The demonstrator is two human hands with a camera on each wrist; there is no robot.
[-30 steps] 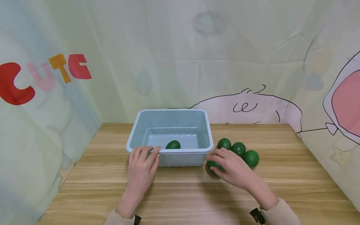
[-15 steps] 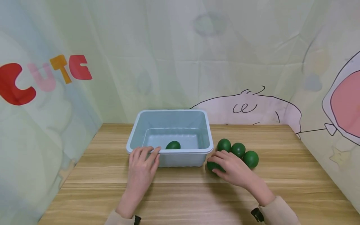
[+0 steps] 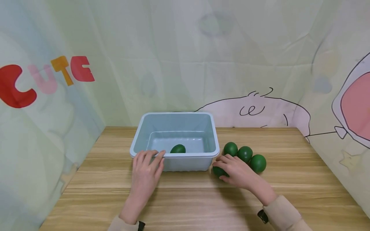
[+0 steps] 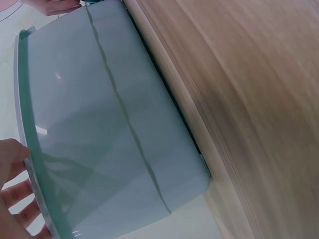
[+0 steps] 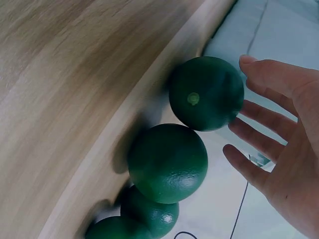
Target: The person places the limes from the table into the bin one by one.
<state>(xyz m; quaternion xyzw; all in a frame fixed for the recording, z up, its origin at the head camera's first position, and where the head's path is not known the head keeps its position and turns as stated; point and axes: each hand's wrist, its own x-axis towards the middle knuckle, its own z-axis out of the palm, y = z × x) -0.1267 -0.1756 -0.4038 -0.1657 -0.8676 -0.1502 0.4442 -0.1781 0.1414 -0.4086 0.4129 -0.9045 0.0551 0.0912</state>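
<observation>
Soft light fills the head view, faintly shadowing the table (image 3: 185,202). Both wrist views look dimmer and hazier, with small glints on the bin (image 4: 99,124) and balls (image 5: 167,162).

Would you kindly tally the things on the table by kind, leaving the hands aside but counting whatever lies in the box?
Pale blue box: 1
Green fruits: 5 (1 inside the box, 4 beside it)
Total: 6
</observation>
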